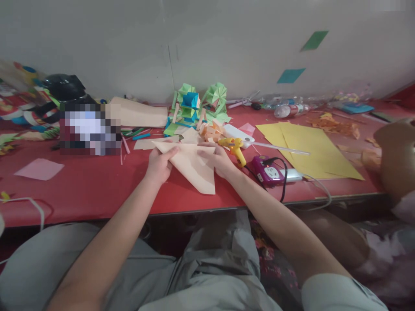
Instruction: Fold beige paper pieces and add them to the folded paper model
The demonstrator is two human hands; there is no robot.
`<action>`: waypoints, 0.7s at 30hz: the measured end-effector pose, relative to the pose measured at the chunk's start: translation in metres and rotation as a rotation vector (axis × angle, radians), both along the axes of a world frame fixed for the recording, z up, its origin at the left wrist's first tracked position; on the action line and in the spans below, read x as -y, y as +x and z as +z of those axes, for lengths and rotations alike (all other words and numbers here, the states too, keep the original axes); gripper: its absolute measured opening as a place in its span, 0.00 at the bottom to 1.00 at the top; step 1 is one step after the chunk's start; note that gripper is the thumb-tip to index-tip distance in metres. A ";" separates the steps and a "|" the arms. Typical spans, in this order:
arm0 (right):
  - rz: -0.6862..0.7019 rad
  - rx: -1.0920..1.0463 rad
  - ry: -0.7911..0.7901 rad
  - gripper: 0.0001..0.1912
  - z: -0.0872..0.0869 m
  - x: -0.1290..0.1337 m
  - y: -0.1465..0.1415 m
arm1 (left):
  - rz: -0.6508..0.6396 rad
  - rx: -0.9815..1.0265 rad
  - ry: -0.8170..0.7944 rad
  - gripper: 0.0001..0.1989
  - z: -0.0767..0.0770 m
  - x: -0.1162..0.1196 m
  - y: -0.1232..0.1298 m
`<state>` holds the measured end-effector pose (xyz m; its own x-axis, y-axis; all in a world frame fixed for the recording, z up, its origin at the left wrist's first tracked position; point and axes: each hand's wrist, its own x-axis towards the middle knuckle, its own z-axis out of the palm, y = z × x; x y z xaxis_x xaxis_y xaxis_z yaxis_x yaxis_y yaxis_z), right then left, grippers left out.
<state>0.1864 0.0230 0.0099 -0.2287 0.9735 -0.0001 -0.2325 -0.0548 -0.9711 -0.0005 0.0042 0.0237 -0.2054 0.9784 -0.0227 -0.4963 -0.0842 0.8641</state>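
Tabletop [97,185] with a glossy red surface stretches under and beyond both hands. Overlapping rectangular yellow paper sheets [317,160] lie flat, well to the right of the right hand. Green and blue pleated paper shapes [191,103] stand beyond the hands. Between the hands is an angular cream paper sheet [197,166]; the left hand [160,165] pinches its left side, thumb on top, and the right hand [223,162] grips its right side, seemingly to keep it spread and steady. Just beyond the right hand, a boxy purple plastic socket [270,172] sits near a yellow plastic glue gun [234,149], presumably to power it within reach.
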 end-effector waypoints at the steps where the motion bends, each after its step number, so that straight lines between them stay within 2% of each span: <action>1: -0.002 0.026 0.014 0.24 0.000 0.000 0.000 | -0.003 -0.006 0.002 0.26 -0.001 0.000 0.000; 14: -0.084 0.158 0.075 0.19 0.003 0.002 0.001 | 0.019 -0.013 -0.001 0.12 -0.001 -0.004 -0.006; 21: -0.091 0.202 0.125 0.20 0.004 0.003 0.001 | 0.038 -0.018 -0.010 0.11 0.000 -0.003 -0.006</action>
<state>0.1879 0.0197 0.0136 -0.1479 0.9854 0.0846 -0.0312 0.0809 -0.9962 -0.0060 0.0076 0.0235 -0.2432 0.9696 -0.0283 -0.4768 -0.0941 0.8739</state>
